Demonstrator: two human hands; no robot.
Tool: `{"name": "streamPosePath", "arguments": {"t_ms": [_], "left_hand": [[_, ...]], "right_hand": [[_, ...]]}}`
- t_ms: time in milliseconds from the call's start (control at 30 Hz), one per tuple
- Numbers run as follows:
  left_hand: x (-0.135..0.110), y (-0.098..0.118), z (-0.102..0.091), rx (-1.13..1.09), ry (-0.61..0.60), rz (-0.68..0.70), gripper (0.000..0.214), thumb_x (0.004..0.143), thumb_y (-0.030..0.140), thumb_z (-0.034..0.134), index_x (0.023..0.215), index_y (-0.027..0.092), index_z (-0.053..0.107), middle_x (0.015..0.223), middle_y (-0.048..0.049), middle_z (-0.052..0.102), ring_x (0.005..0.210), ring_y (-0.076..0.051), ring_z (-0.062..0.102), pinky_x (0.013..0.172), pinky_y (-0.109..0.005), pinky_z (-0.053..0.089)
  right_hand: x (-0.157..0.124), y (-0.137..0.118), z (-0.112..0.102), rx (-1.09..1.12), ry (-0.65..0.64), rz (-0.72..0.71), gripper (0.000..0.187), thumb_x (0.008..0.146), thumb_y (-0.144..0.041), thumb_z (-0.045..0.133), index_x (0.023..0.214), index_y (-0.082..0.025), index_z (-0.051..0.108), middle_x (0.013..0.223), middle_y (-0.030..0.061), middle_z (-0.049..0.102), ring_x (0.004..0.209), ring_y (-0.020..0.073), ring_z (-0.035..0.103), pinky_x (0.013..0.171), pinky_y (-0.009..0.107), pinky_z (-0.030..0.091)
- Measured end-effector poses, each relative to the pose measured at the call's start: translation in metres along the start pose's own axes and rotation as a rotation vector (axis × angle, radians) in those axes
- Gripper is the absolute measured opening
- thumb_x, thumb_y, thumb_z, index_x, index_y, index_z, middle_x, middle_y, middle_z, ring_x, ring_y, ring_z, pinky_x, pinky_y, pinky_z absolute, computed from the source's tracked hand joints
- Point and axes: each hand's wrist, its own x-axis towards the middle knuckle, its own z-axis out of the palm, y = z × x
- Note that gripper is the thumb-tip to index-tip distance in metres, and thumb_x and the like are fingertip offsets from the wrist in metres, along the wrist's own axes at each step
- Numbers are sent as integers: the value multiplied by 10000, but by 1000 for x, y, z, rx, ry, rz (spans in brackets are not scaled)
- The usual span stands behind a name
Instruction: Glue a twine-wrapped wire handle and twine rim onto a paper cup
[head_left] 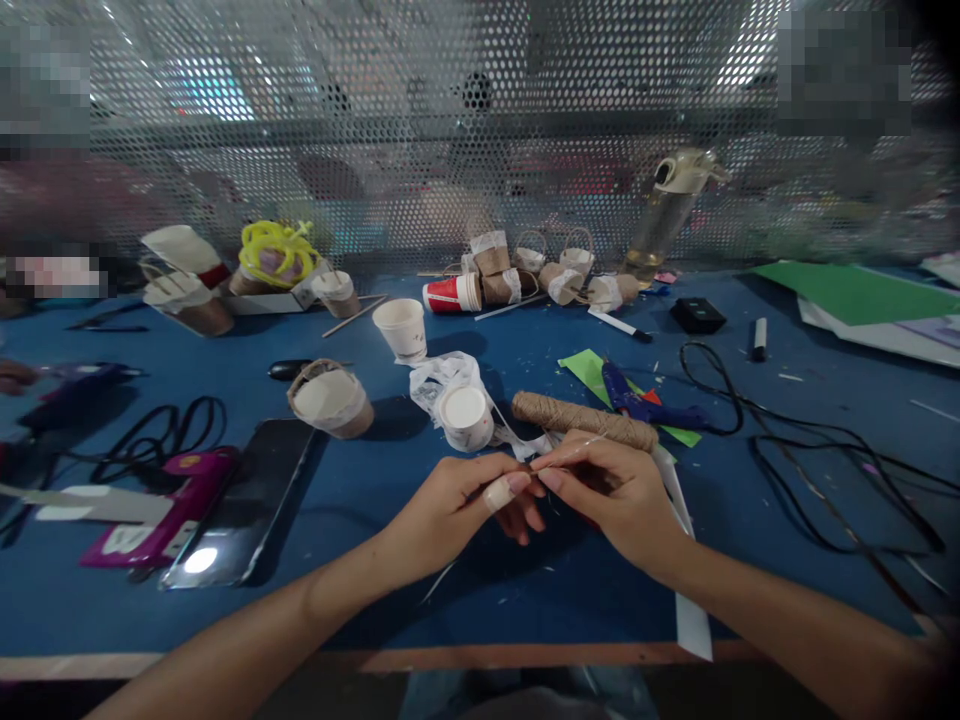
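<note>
My left hand (472, 500) is closed in a pinch, with a pale bandage around its thumb. Its fingertips meet those of my right hand (615, 490), which is also pinched. Whatever lies between the fingertips is too small to make out. Just beyond my hands lies a roll of brown twine (585, 420). A small white paper cup (465, 418) stands beside white lace ribbon (435, 375). Partly under my right arm runs a white paper strip (691, 625). A blue glue gun (641, 405) rests on green paper scraps behind the twine.
At left are a phone (244, 500), a purple glue gun (169, 505) and a twine-rimmed cup (330, 400). Several small decorated cups (491, 255) line the back near a bottle (667, 215). Black cable (810, 420) loops at right. Another person's hand (15, 378) shows far left.
</note>
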Motion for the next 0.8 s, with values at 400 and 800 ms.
{"name": "streamPosePath", "arguments": {"t_ms": [400,800], "left_hand": [[-3,-6,5,-73,62,-27,249,967,306,565,821,121,647,697,-37,702,506,-104,664,521,-196,545],[-6,-6,9,33,204,77,116,930,232,608,878,152,673,689,-8,718,542,-130,718,537,-204,597]], "right_hand": [[3,-5,0,-33,-49,-6,98,853,-213,717,889,-242,804,749,14,710,667,136,616,591,263,486],[0,-4,1,-42,-42,23,85,854,-237,720,894,-235,794,772,19,699,604,117,587,522,244,471]]}}
